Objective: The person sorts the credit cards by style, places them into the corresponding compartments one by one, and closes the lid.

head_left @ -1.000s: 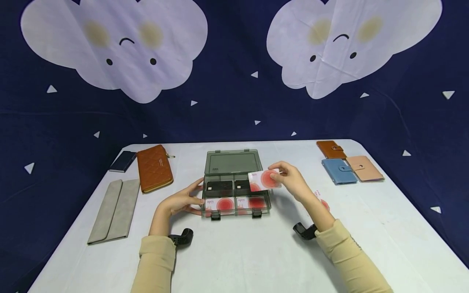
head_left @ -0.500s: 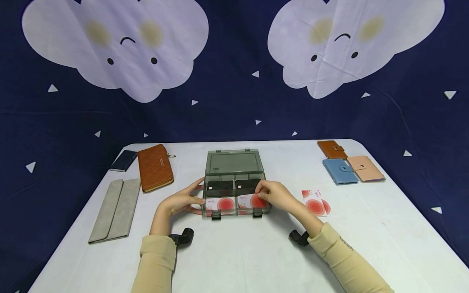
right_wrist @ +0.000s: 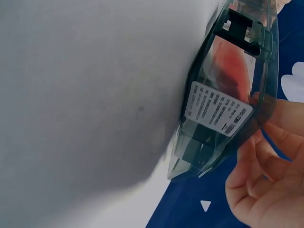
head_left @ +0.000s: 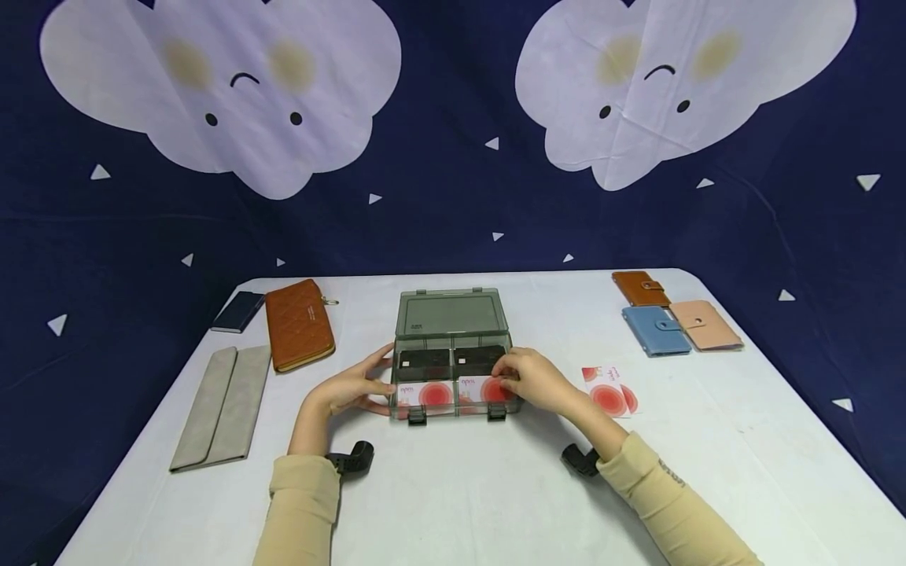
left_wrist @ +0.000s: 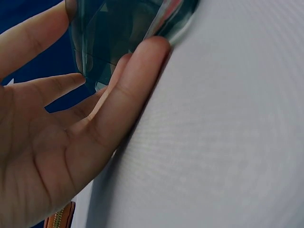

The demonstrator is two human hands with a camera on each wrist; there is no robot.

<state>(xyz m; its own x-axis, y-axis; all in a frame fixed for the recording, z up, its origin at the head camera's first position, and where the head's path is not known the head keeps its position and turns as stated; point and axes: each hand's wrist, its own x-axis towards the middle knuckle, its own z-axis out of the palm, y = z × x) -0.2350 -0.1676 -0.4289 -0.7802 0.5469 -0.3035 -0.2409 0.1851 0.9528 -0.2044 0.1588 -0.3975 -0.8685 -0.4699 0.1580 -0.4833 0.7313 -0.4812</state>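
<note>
A translucent grey-green divided box (head_left: 453, 314) lies with its lid raised at the back. Black cards (head_left: 425, 360) with a chip fill the rear compartments; a white card with a red circle (head_left: 425, 394) is in the front left one. My left hand (head_left: 351, 387) rests against the box's left side, its fingers fairly straight and spread in the left wrist view. My right hand (head_left: 531, 379) pinches the right end of another red-and-white card (head_left: 473, 388) at the front right compartment. In the right wrist view that card (right_wrist: 230, 66) shows through the clear wall, beside a printed label (right_wrist: 217, 108).
Two red-and-white cards (head_left: 606, 393) overlap on the white table right of the box. Beyond them lie brown (head_left: 640, 288), blue (head_left: 656, 331) and pink (head_left: 705, 325) card holders. At left are a brown zip wallet (head_left: 300, 325), a grey folder (head_left: 221, 409) and a dark booklet (head_left: 238, 311).
My right hand has brought the red-and-white card down and toward me, from above the box into the front right compartment. The left hand has stayed at the box's side.
</note>
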